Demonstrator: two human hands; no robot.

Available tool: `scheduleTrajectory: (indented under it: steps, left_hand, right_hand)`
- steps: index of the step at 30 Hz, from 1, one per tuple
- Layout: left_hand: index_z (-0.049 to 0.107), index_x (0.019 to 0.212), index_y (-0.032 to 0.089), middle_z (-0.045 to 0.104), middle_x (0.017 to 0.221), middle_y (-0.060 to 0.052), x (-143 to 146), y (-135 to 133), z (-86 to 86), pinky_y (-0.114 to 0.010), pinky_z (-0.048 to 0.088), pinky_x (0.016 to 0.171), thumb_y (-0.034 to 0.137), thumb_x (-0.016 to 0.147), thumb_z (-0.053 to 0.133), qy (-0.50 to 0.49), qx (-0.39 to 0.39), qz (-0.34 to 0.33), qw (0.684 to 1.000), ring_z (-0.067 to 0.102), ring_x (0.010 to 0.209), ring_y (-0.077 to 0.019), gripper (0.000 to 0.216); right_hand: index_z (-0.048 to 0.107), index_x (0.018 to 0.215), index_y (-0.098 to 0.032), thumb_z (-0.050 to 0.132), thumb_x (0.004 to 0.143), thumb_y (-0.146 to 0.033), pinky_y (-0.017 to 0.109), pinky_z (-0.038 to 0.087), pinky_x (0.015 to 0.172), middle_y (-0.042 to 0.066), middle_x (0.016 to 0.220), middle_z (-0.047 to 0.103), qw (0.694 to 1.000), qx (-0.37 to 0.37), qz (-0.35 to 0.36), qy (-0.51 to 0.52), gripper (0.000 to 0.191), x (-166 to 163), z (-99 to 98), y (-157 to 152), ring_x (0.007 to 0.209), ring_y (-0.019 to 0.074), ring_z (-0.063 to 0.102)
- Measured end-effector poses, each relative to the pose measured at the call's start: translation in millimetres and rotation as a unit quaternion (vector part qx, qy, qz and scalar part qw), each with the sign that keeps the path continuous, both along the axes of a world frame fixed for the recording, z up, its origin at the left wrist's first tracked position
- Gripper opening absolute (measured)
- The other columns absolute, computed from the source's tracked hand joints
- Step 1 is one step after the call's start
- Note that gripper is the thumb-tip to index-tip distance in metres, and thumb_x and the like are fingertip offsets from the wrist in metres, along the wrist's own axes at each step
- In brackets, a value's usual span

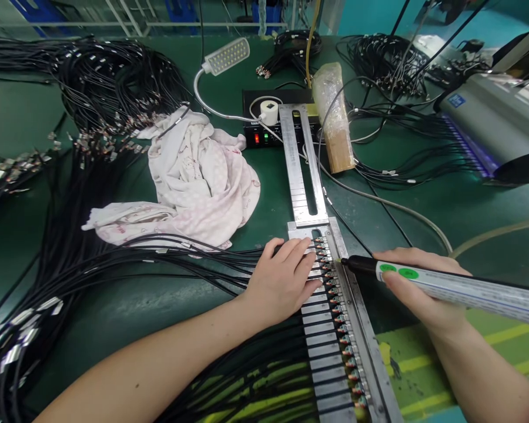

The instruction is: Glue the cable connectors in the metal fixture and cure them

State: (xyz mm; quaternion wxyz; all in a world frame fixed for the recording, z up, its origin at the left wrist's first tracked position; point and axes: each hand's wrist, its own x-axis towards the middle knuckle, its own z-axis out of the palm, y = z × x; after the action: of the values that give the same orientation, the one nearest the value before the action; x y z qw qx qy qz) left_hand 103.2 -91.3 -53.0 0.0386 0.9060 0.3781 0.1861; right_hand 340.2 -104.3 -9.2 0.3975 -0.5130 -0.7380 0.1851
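A long slotted metal fixture [325,339] runs from the bottom edge up the middle, with a row of black cables lying in its slots. Small metal cable ends [344,339] line its right part. My left hand [282,281] rests on the upper cables with fingers stretched out over the slots. From its left side a bundle of black cables [211,257] trails away across the table. My right hand [427,288] grips a thick white-barrelled marker pen [476,294] with green spots. The marker's tip is at the upper cable ends, close to my left fingertips; contact is not clear.
A crumpled pale cloth [203,176] lies left of a slotted metal bar [291,158]. Behind stand a black power box [256,140], an LED lamp [227,57] and a plastic-wrapped block [335,111]. Cable heaps [114,76] fill the left; a silver machine [502,117] glows purple at right.
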Motion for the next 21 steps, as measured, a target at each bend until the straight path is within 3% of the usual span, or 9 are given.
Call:
scheduleTrajectory:
  steps: [21]
  left_hand:
    - [0.059,0.107,0.016,0.052,0.127,-0.016,-1.9,0.4,-1.9,-0.044,0.034,0.092,0.035,0.091,0.044,-0.007,0.004,-0.009,1.000,0.046,0.115,-0.0273,0.029]
  right_hand:
    - [0.068,0.087,-0.026,0.065,0.074,-0.022,0.026,0.053,0.052,-0.001,0.077,0.071,1.000,-0.025,0.006,-0.013,0.015,-5.2,-1.6,2.1,0.063,0.0173,0.067]
